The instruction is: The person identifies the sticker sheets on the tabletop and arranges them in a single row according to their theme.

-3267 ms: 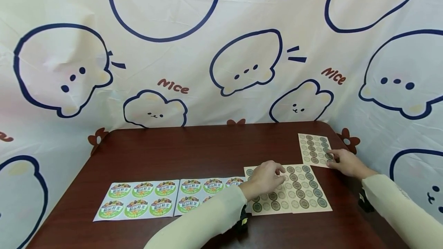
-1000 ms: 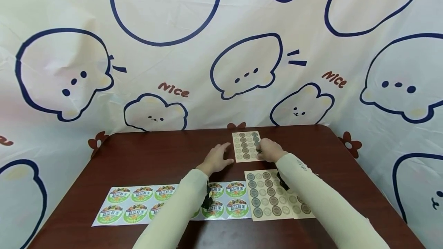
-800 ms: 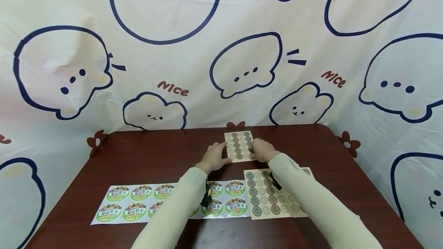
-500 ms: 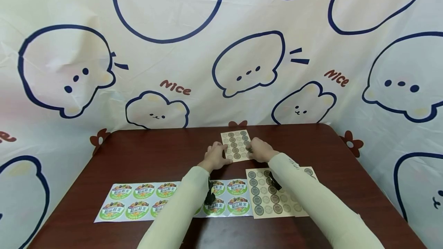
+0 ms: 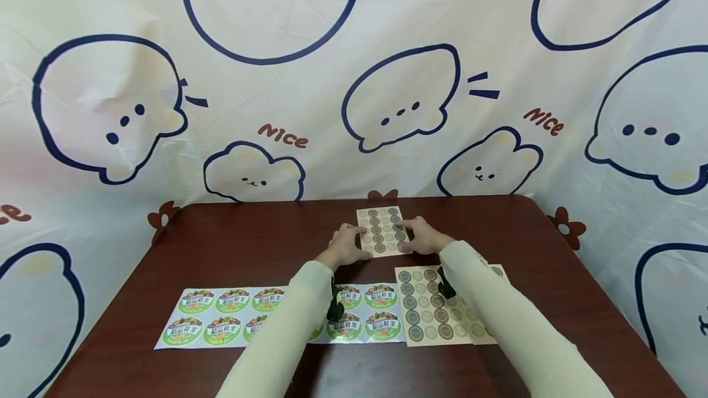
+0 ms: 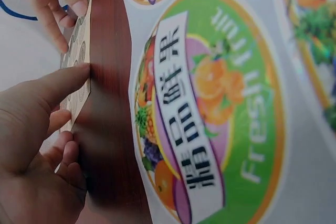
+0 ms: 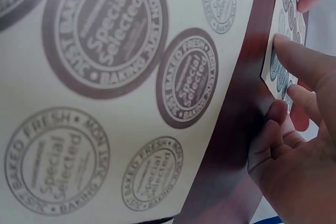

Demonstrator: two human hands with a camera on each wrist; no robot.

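Observation:
A small cream sheet of round stickers (image 5: 380, 230) lies on the far middle of the table between my hands. My left hand (image 5: 344, 246) is at its left side, thumb and fingers spread, fingertips touching the edge. On the other side, my right hand (image 5: 423, 237) has its thumb and index finger apart, their tips resting on the sheet's right part. The left wrist view shows the left thumb (image 6: 65, 80) at the near edge. In the right wrist view the right thumb (image 7: 299, 59) touches the sheet's near edge, with the other fingers bent loosely.
White sheets with green fruit labels (image 5: 221, 318) lie nearer the front, partly under my left sleeve. Overlapping cream sticker sheets (image 5: 434, 315) adjoin them, partly covered by my right sleeve. A patterned cloth (image 5: 321, 91) hangs behind the brown table (image 5: 265, 238).
The small sheet has come from the far right to the middle with my right hand. My left hand has left the front sheets for its left edge. Lately, the right fingers have spread.

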